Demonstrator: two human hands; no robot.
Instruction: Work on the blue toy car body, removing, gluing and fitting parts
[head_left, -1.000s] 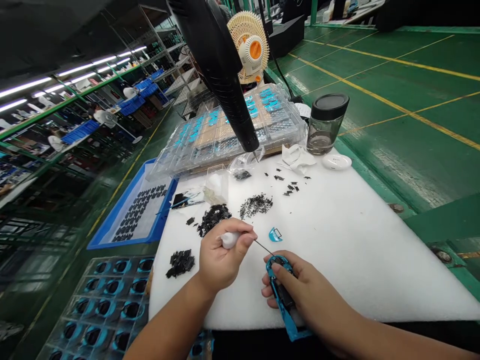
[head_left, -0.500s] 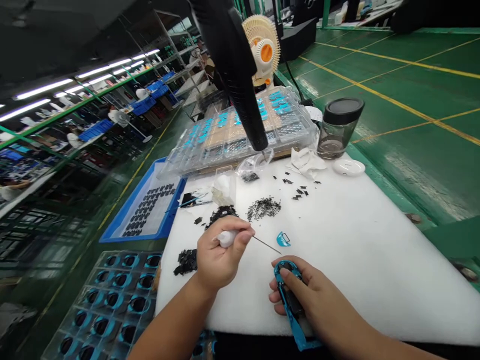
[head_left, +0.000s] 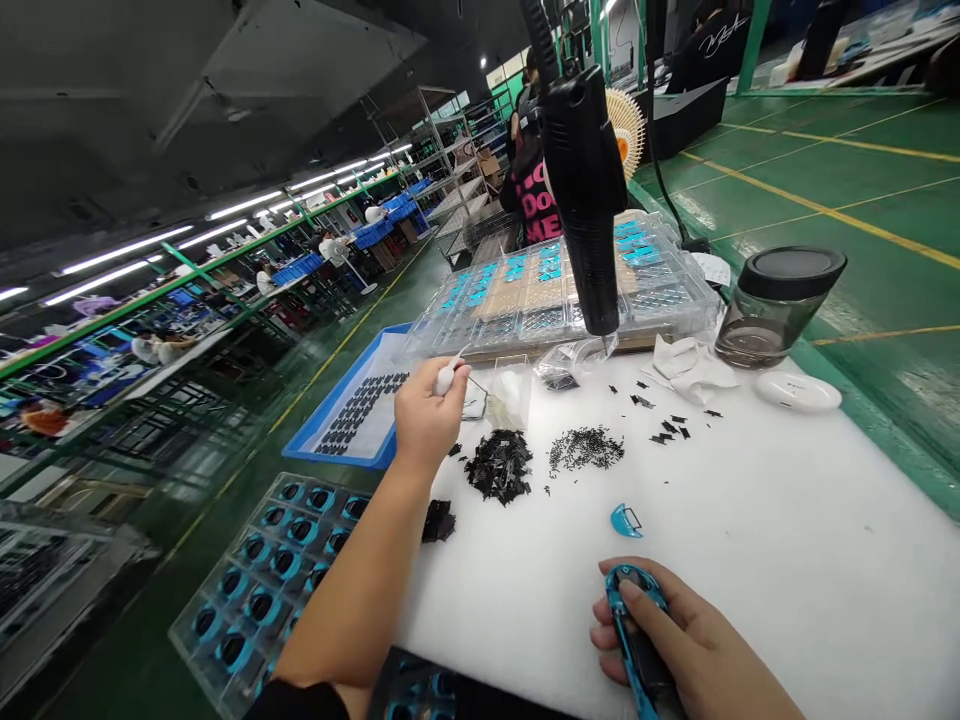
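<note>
My left hand (head_left: pixel 431 415) is closed, raised near the far left of the white foam surface. It grips a thin metal rod-like tool (head_left: pixel 478 390) along with a small white bulb-shaped thing (head_left: pixel 444 380); their exact kind is not clear. My right hand (head_left: pixel 686 625) wraps round a blue and black plastic housing (head_left: pixel 634 640) at the front of the surface, thumb pressed on its upper part. Just beyond lies a small blue curved piece (head_left: pixel 625 520) with a dark loop. Between the hands are a heap of black flat parts (head_left: pixel 499 467) and a scatter of tiny black screws (head_left: pixel 586 448).
A black electric screwdriver (head_left: pixel 589 200) hangs over a clear compartment tray (head_left: pixel 510 325). A lidded cup (head_left: pixel 776 305) and white case (head_left: pixel 799 391) stand at right. A blue bin (head_left: pixel 300 447) and a tray of blue-black parts (head_left: pixel 196 665) lie at left. A person (head_left: pixel 536 195) is behind.
My left hand has moved away from the housing, up and toward the far left, with the tool still held. My right hand keeps its hold on the housing. The whole view has shifted.
</note>
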